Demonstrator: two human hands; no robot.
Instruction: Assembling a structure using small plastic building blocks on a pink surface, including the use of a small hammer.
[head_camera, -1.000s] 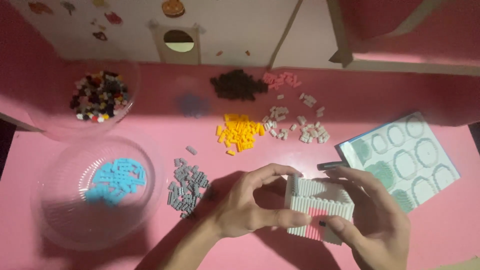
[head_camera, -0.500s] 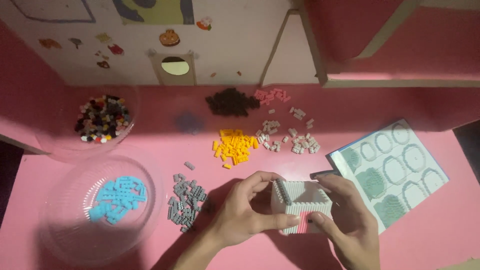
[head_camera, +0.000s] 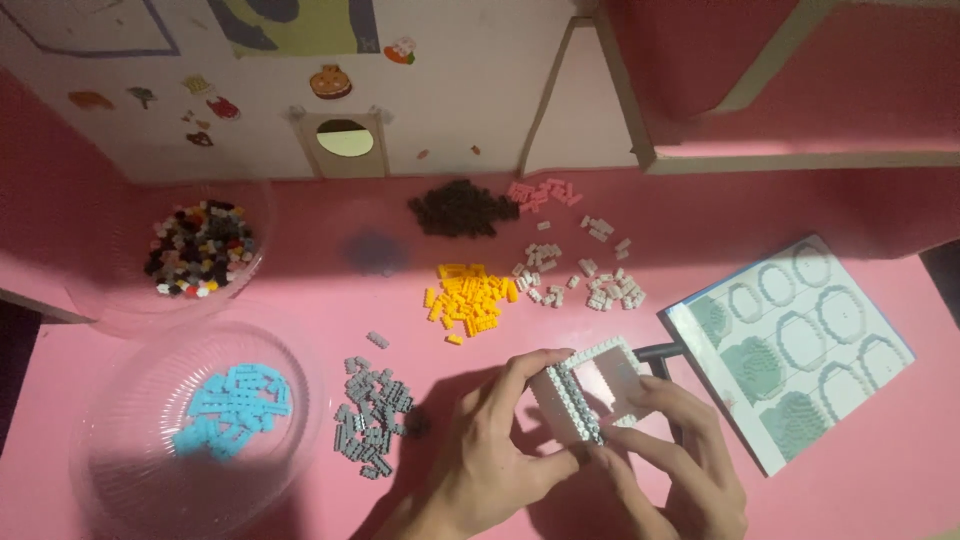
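Hands meet low in the middle of the pink table (head_camera: 860, 480), both clamped on one small white brick build (head_camera: 590, 388). Left hand (head_camera: 490, 450) grips it from the left, thumb under its near edge and fingers curled over the top left corner. Right hand (head_camera: 680, 460) holds it from the right and below, fingertips pressed to its right side and lower corner. This build is a hollow square frame, tilted so that its open middle faces the camera, with a studded grey-and-white edge along its left side; it is lifted a little above the table. Just behind it a dark tool (head_camera: 660, 352) pokes out toward the booklet (head_camera: 800, 345), which lies open to the right and shows drawn rings and green shapes. Left of the hands lies a heap of grey bricks (head_camera: 372, 415), and beside that a clear bowl (head_camera: 110, 400) with blue bricks (head_camera: 235, 405) in it. Farther back on the left a second clear bowl (head_camera: 255, 215) holds mixed bricks (head_camera: 198, 248). Across the middle of the table lie yellow bricks (head_camera: 470, 298), white bricks (head_camera: 585, 280), dark brown bricks (head_camera: 460, 208) and pink bricks (head_camera: 543, 192), each pile apart from the others.
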